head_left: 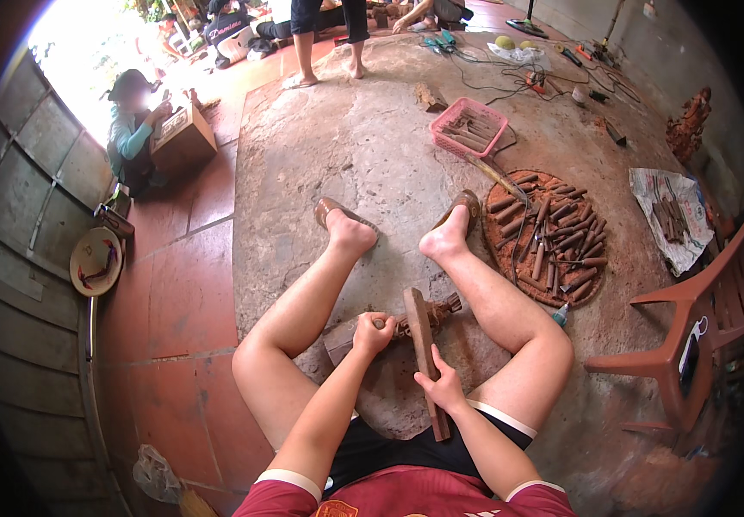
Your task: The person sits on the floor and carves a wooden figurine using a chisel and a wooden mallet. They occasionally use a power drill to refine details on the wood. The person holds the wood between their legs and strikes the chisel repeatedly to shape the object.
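Between my bent legs lies a carved wooden piece (340, 341), with a plain block at its left end and fine carved detail to the right. My left hand (372, 334) is closed round a chisel (380, 323) above it; only the round wooden end of the handle shows, and the blade is hidden. My right hand (444, 385) grips a long, squared wooden bar (421, 332) used upright in view, its far end crossing over the carving and its near end by my shorts. I cannot tell whether the bar touches the carving.
A round tray (553, 302) of sawdust and several chisels (566, 233) lies right of my foot. Beyond are a pink basket (446, 142) of tools, cables (484, 82), and a sack (647, 185). A brown chair (678, 310) stands right. Other people, one carving a box (187, 138), are farther off.
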The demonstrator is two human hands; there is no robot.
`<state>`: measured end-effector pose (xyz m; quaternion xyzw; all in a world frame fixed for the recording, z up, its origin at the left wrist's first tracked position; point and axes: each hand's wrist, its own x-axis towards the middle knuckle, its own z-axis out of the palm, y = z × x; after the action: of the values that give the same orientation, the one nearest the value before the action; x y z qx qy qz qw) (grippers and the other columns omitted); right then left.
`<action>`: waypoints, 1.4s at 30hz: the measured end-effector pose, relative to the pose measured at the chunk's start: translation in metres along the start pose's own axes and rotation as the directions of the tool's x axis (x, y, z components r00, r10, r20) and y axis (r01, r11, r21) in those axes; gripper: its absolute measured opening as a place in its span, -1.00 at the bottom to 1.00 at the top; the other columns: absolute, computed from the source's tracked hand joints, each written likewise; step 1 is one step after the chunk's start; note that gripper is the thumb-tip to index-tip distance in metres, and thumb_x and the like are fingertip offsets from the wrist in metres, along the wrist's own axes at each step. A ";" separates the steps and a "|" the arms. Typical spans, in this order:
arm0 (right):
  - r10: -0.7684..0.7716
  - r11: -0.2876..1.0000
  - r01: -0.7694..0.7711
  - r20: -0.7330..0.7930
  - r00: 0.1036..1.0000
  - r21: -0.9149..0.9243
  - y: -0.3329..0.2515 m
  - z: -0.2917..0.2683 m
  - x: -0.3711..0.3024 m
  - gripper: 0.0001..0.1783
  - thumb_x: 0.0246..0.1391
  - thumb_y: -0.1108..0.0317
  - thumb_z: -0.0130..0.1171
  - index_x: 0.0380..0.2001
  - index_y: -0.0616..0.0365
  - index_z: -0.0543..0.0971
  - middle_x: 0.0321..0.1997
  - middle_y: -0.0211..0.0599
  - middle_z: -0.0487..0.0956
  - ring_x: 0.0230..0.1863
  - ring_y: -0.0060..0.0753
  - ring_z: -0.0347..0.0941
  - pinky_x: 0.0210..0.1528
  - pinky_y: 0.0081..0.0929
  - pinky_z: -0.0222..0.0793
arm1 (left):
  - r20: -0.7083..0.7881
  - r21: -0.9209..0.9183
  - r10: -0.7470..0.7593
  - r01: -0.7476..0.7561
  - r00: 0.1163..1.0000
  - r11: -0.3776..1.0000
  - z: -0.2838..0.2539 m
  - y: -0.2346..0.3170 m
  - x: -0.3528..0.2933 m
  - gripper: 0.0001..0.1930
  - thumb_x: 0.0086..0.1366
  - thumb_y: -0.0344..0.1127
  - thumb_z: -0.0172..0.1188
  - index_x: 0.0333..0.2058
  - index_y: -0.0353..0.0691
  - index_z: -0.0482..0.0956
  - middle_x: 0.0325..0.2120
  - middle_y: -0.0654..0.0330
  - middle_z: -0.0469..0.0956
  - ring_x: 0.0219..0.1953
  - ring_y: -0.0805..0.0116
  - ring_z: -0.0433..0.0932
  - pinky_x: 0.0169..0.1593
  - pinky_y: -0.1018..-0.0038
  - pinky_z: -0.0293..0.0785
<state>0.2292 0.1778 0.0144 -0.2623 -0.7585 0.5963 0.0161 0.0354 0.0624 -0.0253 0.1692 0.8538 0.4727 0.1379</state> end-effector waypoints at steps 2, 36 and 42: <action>0.022 1.000 -0.022 0.012 1.000 -0.001 -0.004 -0.001 0.000 -0.07 -0.08 0.21 0.32 0.35 0.08 0.15 0.00 0.12 0.56 0.05 -0.19 0.52 0.10 -0.42 0.38 | -0.008 0.001 0.008 -0.008 1.000 1.000 0.001 -0.001 0.000 -0.70 0.08 -0.18 0.20 -0.64 -0.32 0.53 -0.81 0.02 0.31 -0.74 0.28 0.31 -0.54 0.29 0.32; 0.315 0.762 -0.357 0.172 0.933 0.540 -0.010 -0.014 -0.005 -0.71 0.04 0.25 0.26 -0.31 0.17 0.41 -0.59 -0.41 0.43 -0.68 -0.54 0.39 -0.65 -0.50 0.36 | -0.109 -0.194 -0.195 0.172 0.975 0.966 0.001 -0.041 0.026 -0.73 0.05 -0.24 0.32 -0.48 -0.36 0.53 -0.39 -0.02 0.48 -0.28 0.19 0.47 -0.13 0.32 0.38; 0.337 0.724 -0.314 0.082 0.938 0.615 -0.006 -0.026 0.000 -0.71 0.04 0.24 0.24 -0.32 0.17 0.40 -0.59 -0.41 0.43 -0.68 -0.55 0.39 -0.68 -0.50 0.35 | -0.004 -0.471 -0.176 0.154 0.984 0.869 -0.012 -0.004 0.038 -0.79 0.09 -0.50 0.15 -0.70 -0.42 0.48 -0.84 0.20 0.35 -0.83 0.45 0.28 -0.71 0.51 0.17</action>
<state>0.2353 0.2001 0.0270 -0.3819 -0.4623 0.8002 0.0100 -0.0040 0.0672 -0.0258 0.0463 0.7284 0.6554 0.1945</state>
